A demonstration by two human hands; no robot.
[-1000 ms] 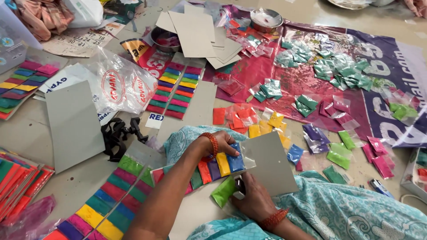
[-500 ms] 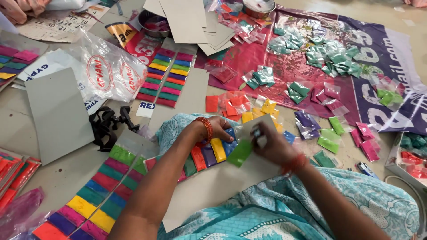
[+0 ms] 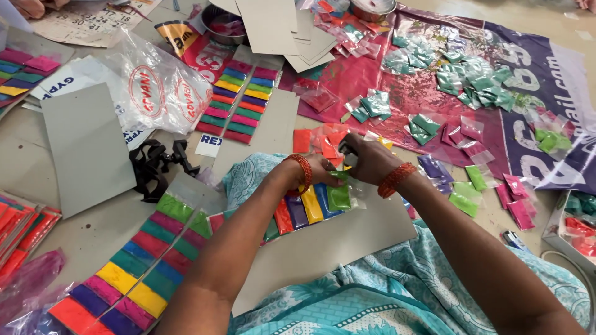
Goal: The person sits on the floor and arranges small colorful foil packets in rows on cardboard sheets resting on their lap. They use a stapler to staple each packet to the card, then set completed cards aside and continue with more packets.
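Note:
A grey card [image 3: 323, 248] lies across my lap, which is draped in turquoise cloth. Along its top edge runs a row of small powder packets: red, purple, yellow, blue, then a green packet [image 3: 339, 196] at the right end. My left hand [image 3: 321, 169], a red bangle on its wrist, pinches the top of the green packet against the card. Touching it from the right, my right hand [image 3: 370, 160] is closed around a small dark tool [image 3: 346, 159] at that same spot. Most of the tool is hidden by my fingers.
Finished cards of coloured packets [image 3: 124, 279] lie at the lower left and more [image 3: 239, 99] ahead. Blank grey cards [image 3: 87, 146], a printed plastic bag [image 3: 161, 87] and black straps [image 3: 158, 164] sit to the left. Loose packets [image 3: 434, 93] cover the pink and purple sheet on the right.
My right hand carried the green packet up from the card's lower part to the right end of the row. Both hands now meet at the card's top edge.

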